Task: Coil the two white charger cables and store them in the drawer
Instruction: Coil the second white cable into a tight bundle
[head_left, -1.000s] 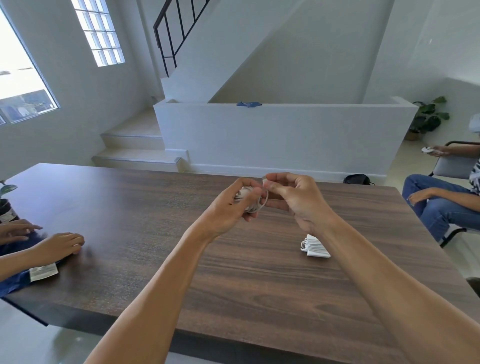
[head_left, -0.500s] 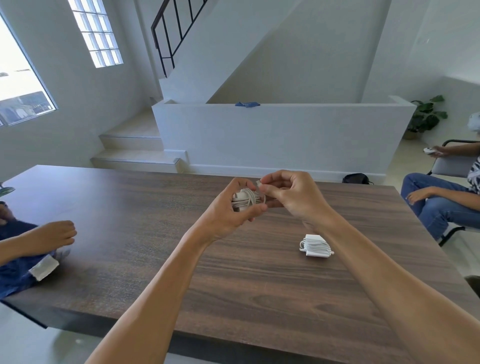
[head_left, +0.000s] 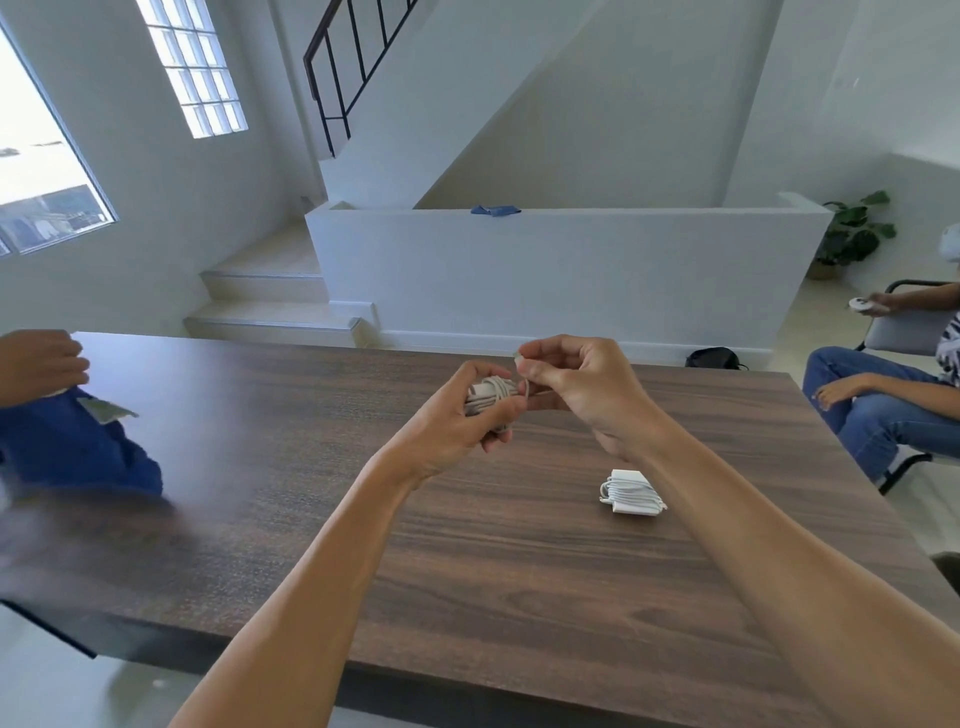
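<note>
My left hand (head_left: 457, 415) grips a white charger (head_left: 487, 393) with its cable wound around it, held above the brown table (head_left: 311, 519). Just to its right, my right hand (head_left: 576, 384) pinches the cable's free end (head_left: 518, 357) between thumb and fingers. A short loop of cable runs between the two hands. A second white charger (head_left: 631, 492), its cable wrapped around it, lies on the table below my right forearm. No drawer is in view.
At the table's left end another person's hand (head_left: 39, 364) rests over blue cloth (head_left: 78, 447) and a small white packet (head_left: 106, 410). A seated person in jeans (head_left: 883, 405) is at the right. Stairs and a low white wall stand behind the table.
My right hand has lifted the cable end slightly and drawn it a little away from the bundle. The other person's hand at the left has moved back and up.
</note>
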